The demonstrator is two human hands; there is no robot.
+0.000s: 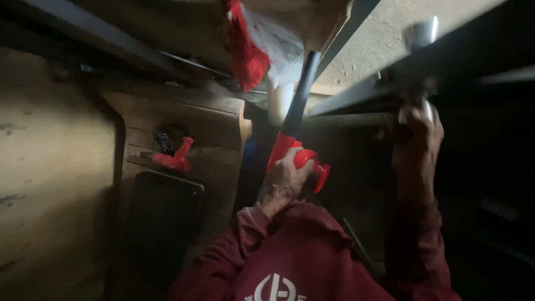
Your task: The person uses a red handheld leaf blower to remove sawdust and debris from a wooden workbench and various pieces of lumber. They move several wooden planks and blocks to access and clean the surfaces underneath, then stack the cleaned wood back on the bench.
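Two hands work: left hand [284,181] fingers wrap red blower [295,150]; right hand [418,139] grips dark bar [356,92]; keep both steady.

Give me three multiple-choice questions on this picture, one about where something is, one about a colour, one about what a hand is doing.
1. Where does the red cloth hang?
A. Top, above the tool
B. Bottom left corner
C. On the right wrist

2. What colour is the body of the tool in the left hand?
A. Blue
B. Red
C. Yellow

3. What is the right hand doing?
A. Lying flat and open on the floor
B. Raised at a dark metal bar
C. Holding the red cloth

Answers:
1 A, the cloth hangs at the upper middle, over the tool's dark tube.
2 B, the body under the fingers is bright red.
3 B, the hand reaches up to the bar, its grip too blurred to read.
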